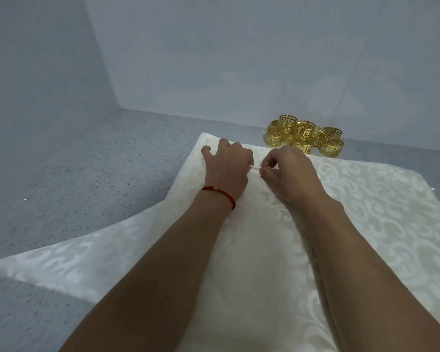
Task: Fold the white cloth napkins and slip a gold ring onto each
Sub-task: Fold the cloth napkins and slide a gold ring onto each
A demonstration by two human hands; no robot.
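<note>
Grip: our right hand pinches a small raised fold of the napkin between thumb and fingertip at frame centre; the other fingers curl loosely.
Left hand: we see our left hand just beside the right, fingers spread and pressing flat on the cloth, thumb side next to the pinched fold.
Wrist: we see a red cord around the left wrist.
Napkin: white, damask-patterned, lying across the counter from lower left to the right edge, with more than one layer showing at its left side.
Rings: a heap of gold rings sits on the counter just beyond the napkin's far edge, upper right of centre, against the wall.
</note>
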